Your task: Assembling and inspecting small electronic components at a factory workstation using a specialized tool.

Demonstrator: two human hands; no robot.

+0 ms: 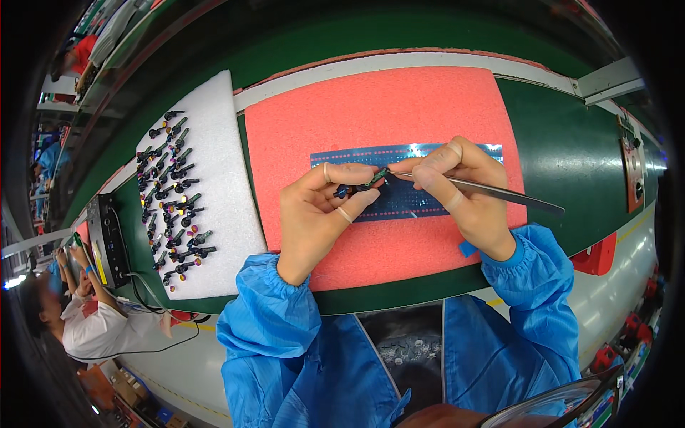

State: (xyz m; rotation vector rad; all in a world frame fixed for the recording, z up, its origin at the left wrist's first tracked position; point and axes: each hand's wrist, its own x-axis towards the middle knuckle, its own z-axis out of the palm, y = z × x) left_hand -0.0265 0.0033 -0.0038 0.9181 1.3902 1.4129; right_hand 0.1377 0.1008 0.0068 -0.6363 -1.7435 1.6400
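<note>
My left hand [321, 207] pinches a small dark earbud [377, 178] with a stem between thumb and fingers, above the middle of a blue sheet [399, 207] dotted with rows of small marks. Steel tweezers [499, 191] lie in the grip of my right hand [464, 189]. Their tip points left and meets the earbud's stem or ends right beside it; which one I cannot tell. Thin pale finger cots cover several of my fingertips. Under the sheet spreads a pink foam mat [307, 114].
To the left, a white foam sheet [214, 264] bears several rows of similar dark stemmed earbuds [171, 192]. Beyond it stands a black box [107, 239] with cables. A co-worker in a white shirt [96, 332] sits at the far left. The green bench [556, 157] continues rightward.
</note>
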